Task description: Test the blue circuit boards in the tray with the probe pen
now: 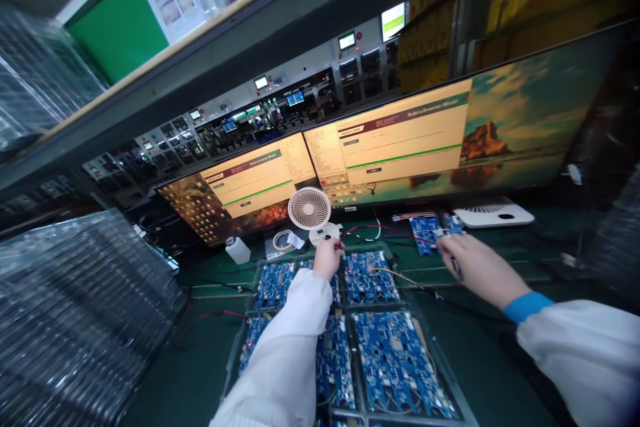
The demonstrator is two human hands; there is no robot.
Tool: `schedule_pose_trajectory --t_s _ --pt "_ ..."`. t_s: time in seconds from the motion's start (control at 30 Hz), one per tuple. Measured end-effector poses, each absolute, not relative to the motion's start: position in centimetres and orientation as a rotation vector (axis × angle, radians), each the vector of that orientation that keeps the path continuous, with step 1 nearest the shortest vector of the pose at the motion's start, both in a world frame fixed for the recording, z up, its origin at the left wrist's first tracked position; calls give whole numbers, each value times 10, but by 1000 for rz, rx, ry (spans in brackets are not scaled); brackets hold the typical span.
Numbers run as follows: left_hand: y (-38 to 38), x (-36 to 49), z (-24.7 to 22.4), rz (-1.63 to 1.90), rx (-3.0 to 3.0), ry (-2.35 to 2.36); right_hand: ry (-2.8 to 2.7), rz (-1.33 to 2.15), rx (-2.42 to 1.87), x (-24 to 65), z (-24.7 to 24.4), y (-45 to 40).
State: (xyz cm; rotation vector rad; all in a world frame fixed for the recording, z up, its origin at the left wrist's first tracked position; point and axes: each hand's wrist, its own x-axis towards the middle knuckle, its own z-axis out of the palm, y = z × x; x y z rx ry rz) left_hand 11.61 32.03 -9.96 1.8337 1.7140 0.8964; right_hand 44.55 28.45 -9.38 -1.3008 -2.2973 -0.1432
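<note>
My left hand (327, 259) reaches over the tray's far row, its fingers pinched together close to the fan's base; a small dark reddish thing shows at the fingertips, too blurred to name. Near it a thin red wire (380, 227) runs right towards a separate blue circuit board (423, 227). My right hand (475, 267) is at that board's near right edge, fingers curled closed against it; what they grip is hidden. Below my left arm lies a clear compartment tray (357, 353) of several blue circuit boards (395, 353), partly covered by the sleeve.
A small white fan (310, 208), a white bottle (237, 250) and a tape roll (283, 240) stand before two monitors (400, 140). A white device (493, 212) lies right. Stacked clear trays (80, 307) rise at left. A shelf (200, 40) hangs overhead. Loose wires cross the green mat (200, 347).
</note>
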Motion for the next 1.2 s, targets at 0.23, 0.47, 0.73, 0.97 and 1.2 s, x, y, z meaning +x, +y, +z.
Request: schedule_pose_trajectory --t_s 0.23,0.47,0.73,0.97,1.2 --pt "315 118 -97 866 1909 1781 -2620 -71 -897 344 -102 209" --pt "313 118 -97 810 1963 1821 -2667 -33 -902 337 -135 209" --pt "308 115 -93 732 2017 1864 -2796 1 -957 337 -135 209" --pt "302 119 -87 601 2092 1944 -2829 19 -1016 334 -130 208" --pt "290 133 -82 544 2107 2054 -2794 13 -1018 331 -133 209"
